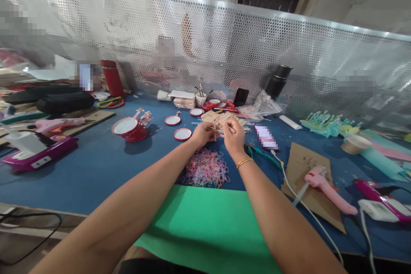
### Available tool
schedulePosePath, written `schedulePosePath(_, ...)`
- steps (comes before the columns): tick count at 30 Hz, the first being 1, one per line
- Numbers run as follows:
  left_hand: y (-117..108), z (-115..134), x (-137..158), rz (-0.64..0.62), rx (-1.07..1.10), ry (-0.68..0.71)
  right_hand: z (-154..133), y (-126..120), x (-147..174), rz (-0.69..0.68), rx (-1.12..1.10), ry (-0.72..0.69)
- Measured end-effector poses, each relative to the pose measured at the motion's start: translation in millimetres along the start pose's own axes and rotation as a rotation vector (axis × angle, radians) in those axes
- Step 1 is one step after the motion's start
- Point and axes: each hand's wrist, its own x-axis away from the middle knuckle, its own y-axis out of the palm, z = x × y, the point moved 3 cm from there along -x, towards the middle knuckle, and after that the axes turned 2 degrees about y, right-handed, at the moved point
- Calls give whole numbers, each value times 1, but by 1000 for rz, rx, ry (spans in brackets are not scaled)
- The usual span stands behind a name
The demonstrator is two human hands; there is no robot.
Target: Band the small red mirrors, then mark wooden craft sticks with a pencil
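Note:
My left hand (204, 134) is closed on a small light wooden stick (215, 130) that stands up between its fingertips. Close beside it, my right hand (234, 135) is pinched at the stick; what its fingertips grip is too small to make out. Beneath both hands lies a loose heap of coloured rubber bands (207, 169). A pile of flat wooden sticks (224, 116) spreads just behind the hands. Round red-rimmed pieces with white faces, such as this one (183, 134), lie to the left, and several more form a stack (130, 130).
A pink glue gun (330, 190) rests on cardboard (295, 158) at right, with a white cable running nearby. Green-handled pliers (265, 156) and a phone (266, 137) lie right of my hands. Farther left are another glue gun (59, 125), a purple power strip (41, 154) and a red flask (111, 78).

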Motion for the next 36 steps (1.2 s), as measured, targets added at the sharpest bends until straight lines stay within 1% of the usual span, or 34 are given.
schedulePosePath(3,0,1,1,1,-1,-8,0,-2,0,12,-12,14)
schedulePosePath(7,1,1,1,-2,39,-6,-2,3,3,-31,-43,-23)
schedulePosePath(11,1,0,0,4,38,-2,0,6,3,-59,-50,-19)
schedulePosePath(18,-1,-2,-1,-18,-1,10,2,-1,1,10,3,18)
schedulePosePath(24,1,0,0,-11,50,1,-2,4,3,-54,-33,-17)
schedulePosePath(36,0,1,0,3,28,-1,1,5,3,-53,-22,-24)
